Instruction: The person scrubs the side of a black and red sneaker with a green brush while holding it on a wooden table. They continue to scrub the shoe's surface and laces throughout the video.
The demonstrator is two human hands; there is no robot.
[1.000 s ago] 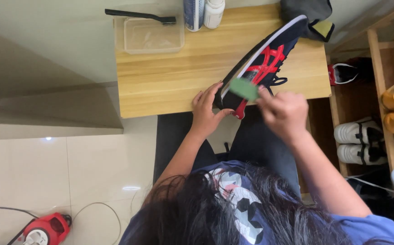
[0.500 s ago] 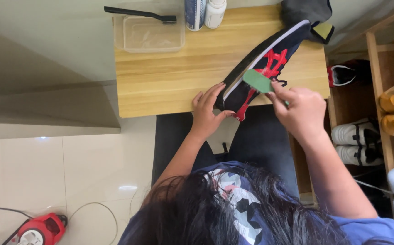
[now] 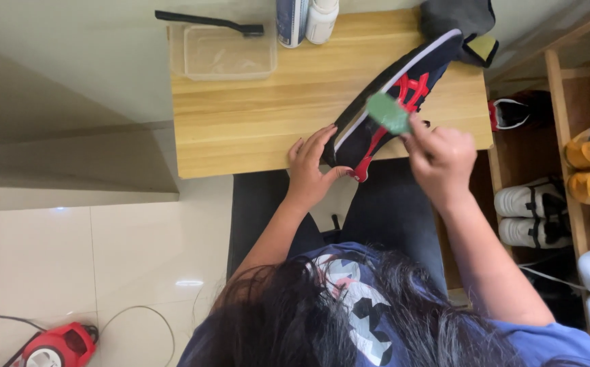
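Wooden table [image 3: 254, 122] across the upper centre of the frame, bearing a dark blue sneaker with red stripes [image 3: 403, 92] lying diagonally at its right end. Left hand [image 3: 312, 166], fingers closed on the sneaker's near end at the table edge. Right hand [image 3: 441, 156], fingertips pinched on a green pad [image 3: 388, 112] pressed against the sneaker's side.

Navy sneaker [image 3: 403, 95] with red stripes (white-edged sole), lying diagonally on table edge, green pad [image 3: 388, 113] against it
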